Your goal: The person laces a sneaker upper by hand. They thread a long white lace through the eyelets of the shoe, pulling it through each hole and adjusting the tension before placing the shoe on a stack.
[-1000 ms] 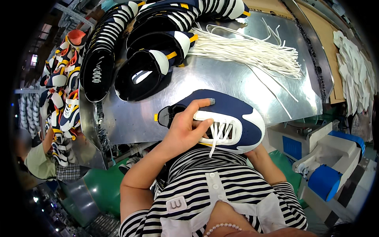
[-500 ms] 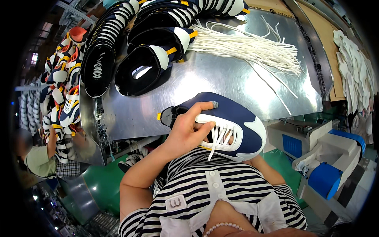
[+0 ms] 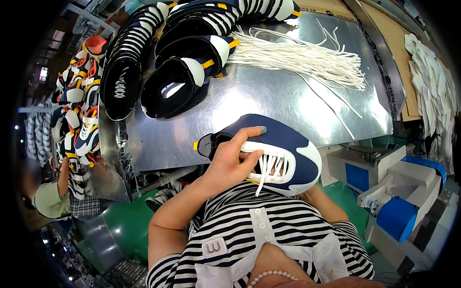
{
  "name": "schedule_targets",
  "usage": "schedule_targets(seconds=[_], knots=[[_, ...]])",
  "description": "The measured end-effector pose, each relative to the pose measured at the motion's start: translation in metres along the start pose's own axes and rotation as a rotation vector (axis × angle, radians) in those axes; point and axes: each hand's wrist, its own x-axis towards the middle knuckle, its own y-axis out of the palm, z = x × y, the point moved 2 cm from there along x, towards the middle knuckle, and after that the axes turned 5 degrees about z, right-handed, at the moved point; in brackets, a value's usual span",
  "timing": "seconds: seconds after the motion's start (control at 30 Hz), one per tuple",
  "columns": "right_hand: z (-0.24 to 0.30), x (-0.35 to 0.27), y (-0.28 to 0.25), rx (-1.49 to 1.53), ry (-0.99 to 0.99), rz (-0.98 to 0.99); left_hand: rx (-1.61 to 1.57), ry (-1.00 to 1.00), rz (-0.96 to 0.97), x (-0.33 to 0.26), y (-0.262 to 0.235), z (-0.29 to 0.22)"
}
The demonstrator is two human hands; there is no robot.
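Observation:
A navy and white shoe upper (image 3: pixel 281 129), without a visible sole, is held at the table's near edge, its toe to the right. White lace (image 3: pixel 274 165) crosses its eyelets, and a loose end hangs toward me. My left hand (image 3: pixel 232 162) is closed on the upper beside the throat, thumb by the lacing and index finger stretched over the white eyelet strip. Grey wrapping covers that fingertip. My right hand (image 3: pixel 304 194) goes underneath the upper and holds it from below. Most of its fingers are hidden; a little skin shows between the lace rows.
A metal table (image 3: pixel 230 103) carries a bundle of white laces (image 3: pixel 297 55), nested rows of dark shoe uppers (image 3: pixel 175 89) and another stack (image 3: pixel 120 91). Colourful uppers (image 3: pixel 86 122) are piled at left, near another person (image 3: pixel 50 194). A blue-grey machine (image 3: pixel 398 192) stands at right.
Very little differs. My left hand and the heel end of the upper sit slightly further right in the picture; the grip and lacing look the same.

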Motion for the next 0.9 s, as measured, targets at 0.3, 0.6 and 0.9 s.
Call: schedule_targets(seconds=[0.3, 0.6, 0.9], knots=[[-0.002, -0.019, 0.020, 0.035, 0.122, -0.003, 0.001, 0.066, -0.088, 0.003, 0.000, 0.009], [0.022, 0.005, -0.059, -0.099, -0.516, -0.367, -0.146, 0.082, -0.314, 0.028, -0.021, 0.013], [0.020, 0.027, 0.005, -0.751, -0.180, -0.092, 0.110, 0.130, -0.384, 0.046, 0.002, 0.019]])
